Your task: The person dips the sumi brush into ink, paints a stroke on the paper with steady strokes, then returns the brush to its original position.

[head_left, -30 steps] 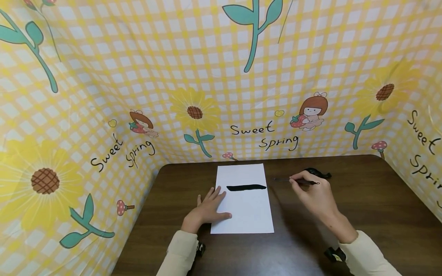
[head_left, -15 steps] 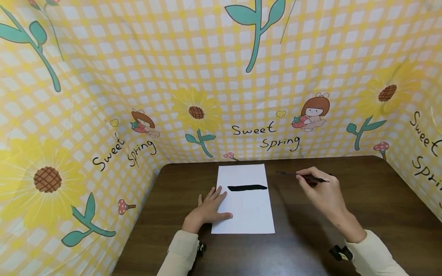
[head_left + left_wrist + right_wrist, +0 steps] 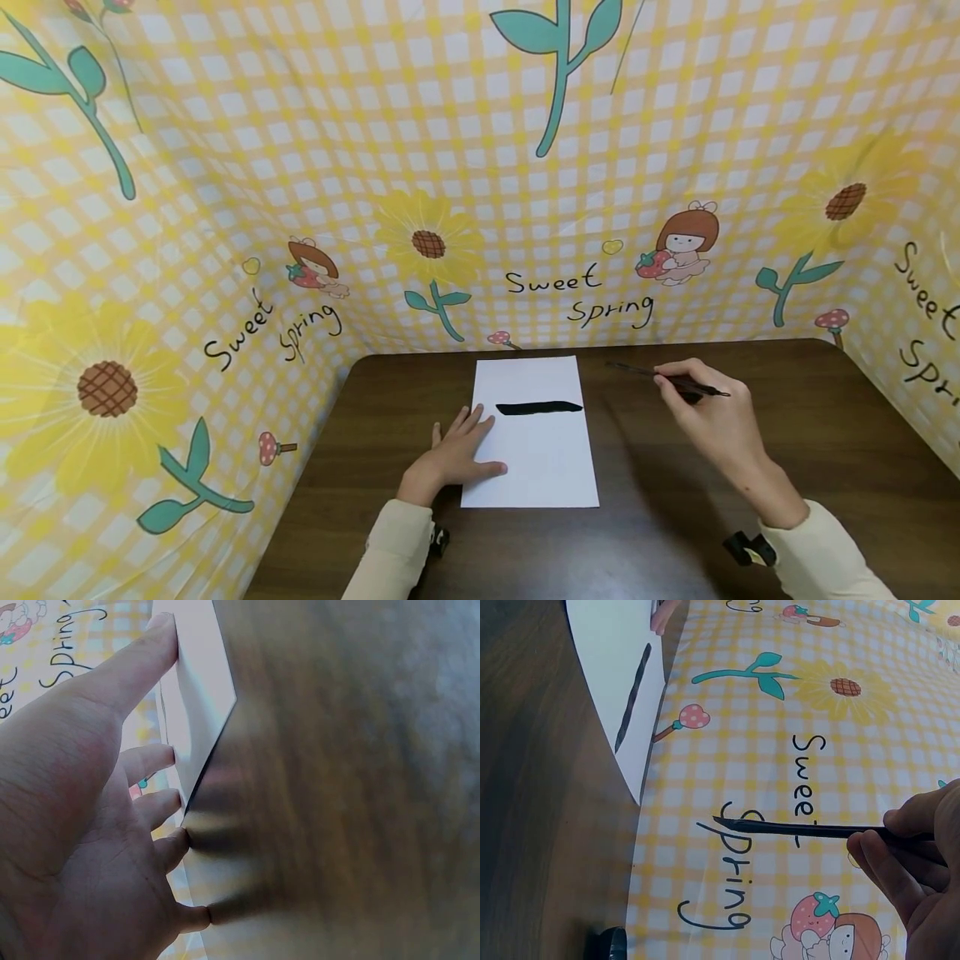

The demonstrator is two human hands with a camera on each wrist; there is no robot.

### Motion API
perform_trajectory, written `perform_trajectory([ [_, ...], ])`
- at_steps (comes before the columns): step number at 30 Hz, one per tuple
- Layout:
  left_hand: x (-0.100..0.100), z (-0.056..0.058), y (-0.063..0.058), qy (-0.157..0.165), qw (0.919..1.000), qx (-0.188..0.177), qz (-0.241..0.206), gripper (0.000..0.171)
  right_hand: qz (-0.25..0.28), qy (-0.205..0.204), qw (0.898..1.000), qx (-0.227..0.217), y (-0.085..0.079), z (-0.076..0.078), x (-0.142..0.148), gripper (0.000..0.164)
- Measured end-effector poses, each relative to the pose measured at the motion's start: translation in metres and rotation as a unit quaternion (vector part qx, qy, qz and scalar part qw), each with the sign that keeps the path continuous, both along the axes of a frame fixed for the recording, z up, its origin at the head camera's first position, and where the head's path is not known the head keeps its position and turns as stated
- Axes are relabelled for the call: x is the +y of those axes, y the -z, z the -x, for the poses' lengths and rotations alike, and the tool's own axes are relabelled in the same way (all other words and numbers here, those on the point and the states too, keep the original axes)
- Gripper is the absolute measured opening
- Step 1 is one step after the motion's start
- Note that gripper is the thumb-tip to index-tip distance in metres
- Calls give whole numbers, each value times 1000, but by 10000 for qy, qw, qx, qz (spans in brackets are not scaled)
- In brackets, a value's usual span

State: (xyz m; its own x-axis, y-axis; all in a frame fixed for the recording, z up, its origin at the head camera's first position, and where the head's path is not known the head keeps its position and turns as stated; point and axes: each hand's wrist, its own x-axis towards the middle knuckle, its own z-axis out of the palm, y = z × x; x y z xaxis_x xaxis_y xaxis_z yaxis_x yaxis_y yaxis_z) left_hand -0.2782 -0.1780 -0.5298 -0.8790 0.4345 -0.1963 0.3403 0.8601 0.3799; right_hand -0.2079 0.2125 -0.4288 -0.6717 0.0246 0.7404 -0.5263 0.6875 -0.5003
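A white sheet of paper (image 3: 536, 467) lies on the brown table, with one thick black stroke (image 3: 540, 408) across its upper half. My left hand (image 3: 453, 457) rests on the sheet's left edge, fingers spread and thumb out on the paper. To the right of the sheet, my right hand (image 3: 716, 425) pinches a thin black ink brush (image 3: 802, 830) between thumb and fingers. The brush's dark pointed tip faces left, raised above the table beyond the paper's right edge. In the left wrist view, the fingertips of the left hand (image 3: 90, 795) meet the paper and tabletop.
A small dark rounded object (image 3: 611, 945) stands on the table in the right wrist view, mostly hidden behind the right hand in the head view. Yellow checked cloth (image 3: 480, 167) with flower prints surrounds the wooden table (image 3: 525, 550) at the back and sides.
My right hand has moved to the right with the brush, away from the paper, and now covers the dark object behind it. The left hand and the sheet stay in place.
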Motion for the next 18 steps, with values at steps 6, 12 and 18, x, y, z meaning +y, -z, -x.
perform_trajectory([
  [6,0,1,0,1,10000,-5,36,97,17,-10,9999,106,-3,-1,6,16],
  [12,1,1,0,1,10000,34,13,97,68,2,9999,136,-4,-1,13,17],
  [18,1,0,-1,7,10000,56,20,97,141,11,9997,189,-6,-2,19,19],
])
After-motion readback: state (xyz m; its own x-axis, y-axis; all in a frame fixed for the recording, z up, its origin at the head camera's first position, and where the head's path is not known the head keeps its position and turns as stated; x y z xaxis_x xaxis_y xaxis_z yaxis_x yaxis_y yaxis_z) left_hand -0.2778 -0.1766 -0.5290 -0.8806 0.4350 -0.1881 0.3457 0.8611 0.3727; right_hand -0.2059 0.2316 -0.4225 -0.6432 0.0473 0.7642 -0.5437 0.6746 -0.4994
